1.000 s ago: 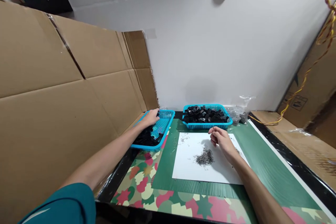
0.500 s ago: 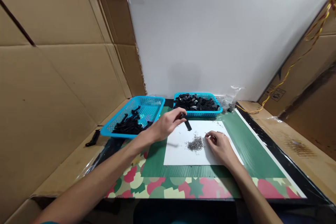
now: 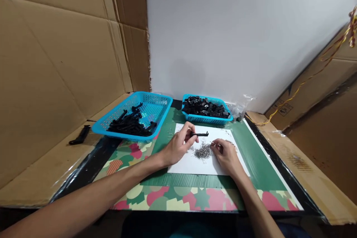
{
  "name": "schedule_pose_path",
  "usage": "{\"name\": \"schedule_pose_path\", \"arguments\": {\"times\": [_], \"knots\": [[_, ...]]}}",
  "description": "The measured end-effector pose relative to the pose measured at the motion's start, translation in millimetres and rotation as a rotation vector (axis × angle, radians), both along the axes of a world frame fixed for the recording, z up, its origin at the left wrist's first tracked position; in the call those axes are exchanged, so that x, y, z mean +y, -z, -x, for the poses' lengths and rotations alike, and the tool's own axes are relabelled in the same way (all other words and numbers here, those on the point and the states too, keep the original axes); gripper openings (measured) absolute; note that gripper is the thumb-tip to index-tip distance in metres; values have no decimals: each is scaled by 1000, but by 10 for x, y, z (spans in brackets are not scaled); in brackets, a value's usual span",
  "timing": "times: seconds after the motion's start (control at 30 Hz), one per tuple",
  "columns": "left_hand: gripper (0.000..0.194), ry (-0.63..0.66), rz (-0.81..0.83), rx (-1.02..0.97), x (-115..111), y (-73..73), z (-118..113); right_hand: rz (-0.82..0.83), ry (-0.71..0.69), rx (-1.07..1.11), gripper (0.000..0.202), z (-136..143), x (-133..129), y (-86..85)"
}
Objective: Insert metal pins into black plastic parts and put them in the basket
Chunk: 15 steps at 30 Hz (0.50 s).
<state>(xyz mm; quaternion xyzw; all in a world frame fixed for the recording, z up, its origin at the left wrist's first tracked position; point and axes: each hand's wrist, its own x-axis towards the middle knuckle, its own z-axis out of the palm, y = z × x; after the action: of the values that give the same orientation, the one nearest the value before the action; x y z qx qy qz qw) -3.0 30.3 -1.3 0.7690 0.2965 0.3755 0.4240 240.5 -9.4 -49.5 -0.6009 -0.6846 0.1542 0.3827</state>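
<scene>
- The work surface was backed by a pale wall [image 3: 217, 37] and flanked at the left by a cardboard panel [image 3: 55, 52]; a white sheet [image 3: 178, 167] was laid on a green mat [image 3: 262, 171].
- The black part [image 3: 201, 134] was held above the sheet by the left hand [image 3: 178, 144], its near end pinched between thumb and fingers.
- Its long axis was set nearly level, crosswise to the view; the free end was pointed right, with a small tip turned upward.
- A thin sliver [image 3: 212, 142], too small to be identified, was gripped in the fingertips of the right hand [image 3: 225, 155] and directed leftward, just beside the metal pile [image 3: 203, 151].
- Half a second earlier, the part had been slanted downward to the right; it had since been brought level.
- One second earlier, the left hand had been placed in the left blue basket [image 3: 157, 109], where similar black parts [image 3: 129, 122] were heaped.
</scene>
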Motion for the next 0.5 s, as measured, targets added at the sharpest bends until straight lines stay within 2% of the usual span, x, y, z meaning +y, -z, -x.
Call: {"name": "schedule_pose_path", "arguments": {"times": [0.17, 0.33, 0.4, 0.5], "knots": [[1, -3, -197, 137, -60, -34, 19, -2, -1, -25, 17, 1, -13, 41], [31, 66, -333, 151, -77, -41, 16, 18, 13, -28, 20, -15, -62, 23], [34, 89, -330, 182, -94, -50, 11, 30, 14, -29, 22, -22, -70, 5], [28, 95, -297, 188, -134, -81, 0, 48, 13, -32, 22, -38, -58, -10]]}}
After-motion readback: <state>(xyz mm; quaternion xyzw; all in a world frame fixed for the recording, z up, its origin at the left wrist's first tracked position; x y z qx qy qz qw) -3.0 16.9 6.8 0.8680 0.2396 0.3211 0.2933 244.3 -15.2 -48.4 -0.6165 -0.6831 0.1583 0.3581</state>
